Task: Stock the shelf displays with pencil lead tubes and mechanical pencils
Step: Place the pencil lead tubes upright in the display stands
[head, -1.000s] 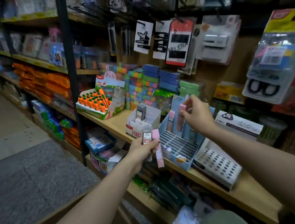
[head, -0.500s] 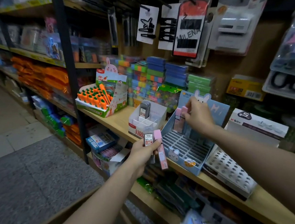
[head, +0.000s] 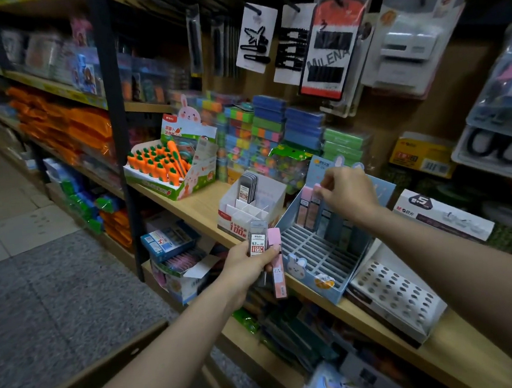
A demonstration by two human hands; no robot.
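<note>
**Both arms out over the pencil-lead displays**

My left arm reaches forward from the near left, forearm angled up toward the wooden shelf (head: 200, 207). My left hand (head: 248, 266) is turned thumb-up, its fingers wrapped around two lead tubes held upright side by side: a grey lead tube (head: 258, 239) with a 0.7 label on the left and a pink lead tube (head: 277, 262) with a bunny print on the right. They hang just in front of the shelf edge, near the white display box (head: 251, 209).

My right arm comes in from the near right, stretched across the shelf, wrist bent down. My right hand (head: 348, 194) hovers over the blue bunny display (head: 324, 256), its fingertips (head: 324, 188) pinched on the cap of a pink tube (head: 312, 207) that stands in a far slot of the grid, beside another pink one. The near slots of the grid stand open.

The white display box sits just left of the blue one and holds a few grey tubes (head: 246, 188) upright at its far corner. Farther left on the shelf is a carrot-pen box (head: 170, 167). To the right of the blue display lies a white tray with round holes (head: 394, 296)
</note>
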